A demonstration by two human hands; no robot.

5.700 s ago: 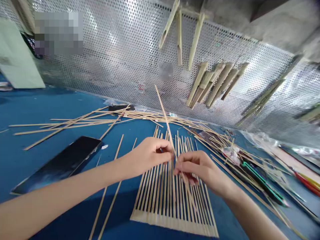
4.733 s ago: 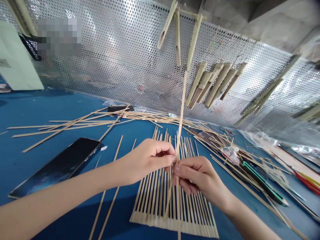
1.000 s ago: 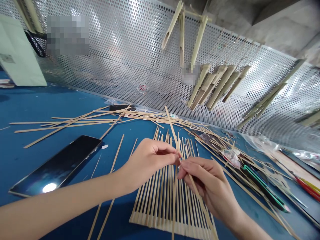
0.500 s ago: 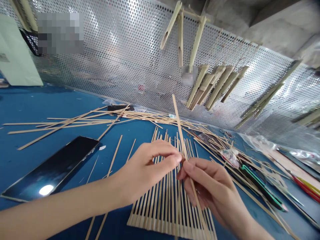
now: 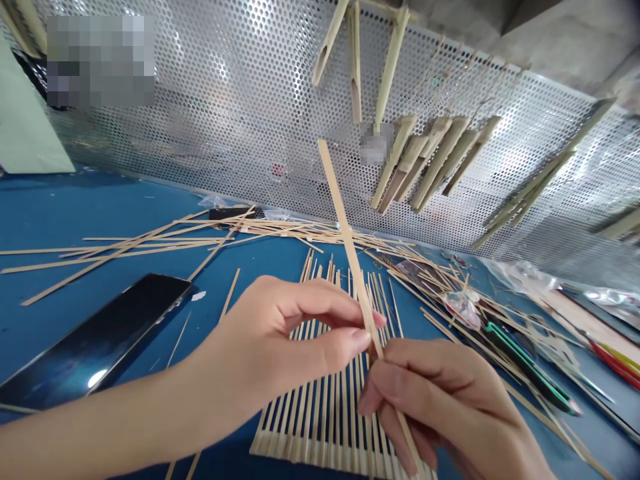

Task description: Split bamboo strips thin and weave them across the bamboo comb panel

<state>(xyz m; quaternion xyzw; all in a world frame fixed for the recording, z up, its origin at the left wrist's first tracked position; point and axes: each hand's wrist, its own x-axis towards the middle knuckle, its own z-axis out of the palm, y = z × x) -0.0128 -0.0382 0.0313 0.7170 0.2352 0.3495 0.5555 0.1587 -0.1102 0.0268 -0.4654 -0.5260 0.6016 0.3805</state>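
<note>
A long, flat bamboo strip (image 5: 345, 230) slants upward in front of me, its far end high against the metal mesh. My right hand (image 5: 440, 407) is closed round its lower part, thumb on top. Just above that, my left hand (image 5: 300, 333) pinches the strip between thumb and fingers. Below both hands lies a row of thin bamboo strips (image 5: 313, 400), side by side and joined along the near edge (image 5: 300, 448). My hands cover part of this row.
A dark phone (image 5: 100, 340) lies at left on the blue table (image 5: 125, 200). Loose bamboo strips (image 5: 130, 247) are heaped along the back. At right are a green-edged cutter (image 5: 530, 367), red-handled pliers (image 5: 615, 360) and plastic wrap. Cut bamboo pieces (image 5: 440, 160) hang on the mesh panel (image 5: 225, 100).
The bamboo strip has come nearer, and its upper end has moved up and left. My left thumb and fingers now close on it; my right hand has moved slightly lower.
</note>
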